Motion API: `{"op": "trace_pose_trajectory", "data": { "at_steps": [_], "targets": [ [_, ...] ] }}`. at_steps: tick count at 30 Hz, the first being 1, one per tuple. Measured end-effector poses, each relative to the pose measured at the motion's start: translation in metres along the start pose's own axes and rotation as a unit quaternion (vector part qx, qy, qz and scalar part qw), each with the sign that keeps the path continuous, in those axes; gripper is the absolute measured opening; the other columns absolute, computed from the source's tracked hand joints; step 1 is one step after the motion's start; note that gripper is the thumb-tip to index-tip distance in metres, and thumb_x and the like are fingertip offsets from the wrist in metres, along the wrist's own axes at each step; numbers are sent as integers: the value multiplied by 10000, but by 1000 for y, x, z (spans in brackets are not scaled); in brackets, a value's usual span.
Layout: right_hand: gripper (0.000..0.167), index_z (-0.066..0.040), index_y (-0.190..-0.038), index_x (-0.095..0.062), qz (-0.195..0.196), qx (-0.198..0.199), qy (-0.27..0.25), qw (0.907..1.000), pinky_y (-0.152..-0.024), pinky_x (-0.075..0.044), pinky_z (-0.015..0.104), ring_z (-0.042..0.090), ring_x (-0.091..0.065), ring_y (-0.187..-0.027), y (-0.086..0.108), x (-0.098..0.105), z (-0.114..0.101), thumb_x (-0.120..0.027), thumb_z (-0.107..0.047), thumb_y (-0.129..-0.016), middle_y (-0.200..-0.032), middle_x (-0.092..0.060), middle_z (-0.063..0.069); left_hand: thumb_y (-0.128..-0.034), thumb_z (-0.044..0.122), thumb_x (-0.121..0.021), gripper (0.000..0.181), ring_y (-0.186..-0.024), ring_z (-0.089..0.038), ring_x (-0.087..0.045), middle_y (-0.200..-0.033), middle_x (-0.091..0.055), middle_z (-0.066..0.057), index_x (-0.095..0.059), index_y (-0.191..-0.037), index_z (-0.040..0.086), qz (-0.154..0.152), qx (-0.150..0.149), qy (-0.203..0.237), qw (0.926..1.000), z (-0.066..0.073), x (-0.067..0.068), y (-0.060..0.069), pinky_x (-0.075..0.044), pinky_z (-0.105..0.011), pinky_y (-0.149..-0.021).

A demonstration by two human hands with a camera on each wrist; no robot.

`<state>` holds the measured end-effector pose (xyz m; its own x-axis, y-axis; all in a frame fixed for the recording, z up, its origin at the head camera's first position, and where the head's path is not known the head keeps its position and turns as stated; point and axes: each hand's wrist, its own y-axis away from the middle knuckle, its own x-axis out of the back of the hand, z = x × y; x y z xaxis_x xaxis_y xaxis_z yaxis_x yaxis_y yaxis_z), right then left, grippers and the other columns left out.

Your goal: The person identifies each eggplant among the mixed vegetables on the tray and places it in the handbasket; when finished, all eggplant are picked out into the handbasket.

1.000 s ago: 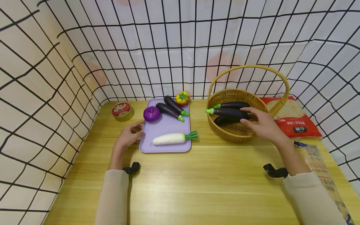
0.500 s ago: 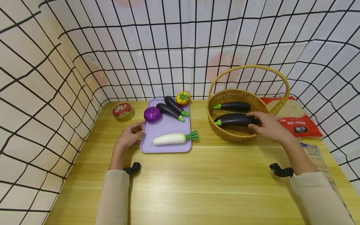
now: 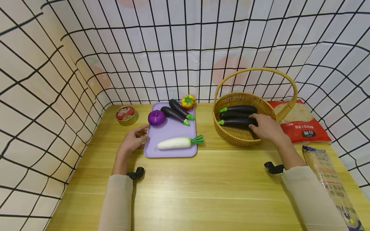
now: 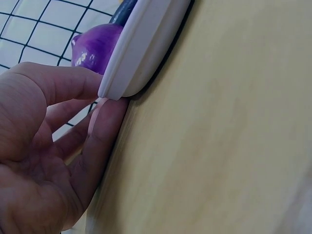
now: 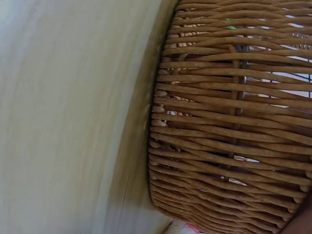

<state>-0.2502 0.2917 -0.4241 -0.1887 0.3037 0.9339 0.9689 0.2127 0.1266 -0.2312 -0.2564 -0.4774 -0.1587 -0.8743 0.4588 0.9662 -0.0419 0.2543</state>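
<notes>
In the head view, my left hand (image 3: 134,140) is at the left edge of a lilac tray (image 3: 170,130). The left wrist view shows its thumb and fingers pinching the tray rim (image 4: 119,63). On the tray lie a purple onion-shaped vegetable (image 3: 156,118), two small eggplants (image 3: 173,114) and a white radish (image 3: 174,143). My right hand (image 3: 267,127) reaches into a wicker basket (image 3: 237,141) and holds the right end of the front eggplant (image 3: 235,123). Two other eggplants (image 3: 238,109) lie behind it. In the right wrist view, the basket wall (image 5: 229,122) hides the fingers.
A yellow-orange pumpkin-like vegetable (image 3: 188,101) is at the tray's back right corner. A round red-topped tin (image 3: 126,115) stands at left. A red food packet (image 3: 303,125) and a long clear packet (image 3: 329,179) lie at right. The basket's tall handle (image 3: 257,69) arches over it.
The eggplant in my right hand has come down from above the others to the front of the basket, and three now show side by side. My left hand stays at the tray.
</notes>
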Motion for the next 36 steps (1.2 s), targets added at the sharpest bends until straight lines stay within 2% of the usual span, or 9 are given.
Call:
{"op": "trace_pose_trajectory", "data": {
  "at_steps": [4, 8, 16, 21, 28, 36],
  "targets": [
    [551, 5, -1462, -506, -22, 5, 205, 9998, -1021, -438, 725, 541, -482, -1322, -2, -2, 3, -607, -304, -1016, -1474, -498, 326, -978, 125, -661, 614, -1150, -289, -542, -1387, -512, -150, -484, -1555, 241, -32, -17, 94, 9999, 1, 0, -1, -635, -323, -800],
    [568, 10, -1458, -504, 54, 57, 136, 9999, -1032, -435, 716, 530, -487, -1321, -2, -1, 3, -617, -325, -1013, -1465, -506, 321, -980, 124, -659, 612, -1154, -280, -542, -1379, -510, -144, -485, -1554, 244, -15, -9, 139, 9999, 1, -1, -2, -636, -319, -794],
    [577, 9, -1465, -495, 357, 150, -319, 9987, -1050, -429, 703, 507, -510, -1298, 1, 0, -1, -592, -361, -1033, -1435, -531, 312, -984, 119, -657, 617, -1150, -279, -534, -1406, -502, -164, -472, -1562, 233, -6, -12, 157, 9999, -1, 0, -1, -633, -322, -802],
    [536, -10, -1447, -521, 672, 303, -841, 9937, -1057, -447, 660, 464, -548, -1263, 5, -2, -5, -598, -349, -1039, -1398, -570, 280, -991, 112, -644, 619, -1162, -282, -529, -1425, -492, -171, -455, -1572, 219, -18, 27, 155, 9999, -1, 0, -2, -633, -325, -806],
    [508, -25, -1435, -540, 1105, 530, -1561, 9801, -999, -524, 590, 405, -610, -1178, 6, -7, -28, -602, -344, -1044, -1328, -613, 240, -981, 131, -665, 608, -1162, -280, -545, -1382, -505, -141, -489, -1551, 248, 18, 15, 194, 9998, 0, 0, -2, -634, -324, -804],
    [495, -92, -1416, -574, 921, 871, -2253, 9660, -1005, -534, 529, 317, -630, -1167, 7, -16, -67, -626, -394, -1027, -1312, -640, 159, -992, 160, -674, 589, -1161, -280, -549, -1381, -507, -143, -497, -1546, 254, 11, 58, 211, 9998, -1, 0, -1, -636, -318, -809]
  ]
}}
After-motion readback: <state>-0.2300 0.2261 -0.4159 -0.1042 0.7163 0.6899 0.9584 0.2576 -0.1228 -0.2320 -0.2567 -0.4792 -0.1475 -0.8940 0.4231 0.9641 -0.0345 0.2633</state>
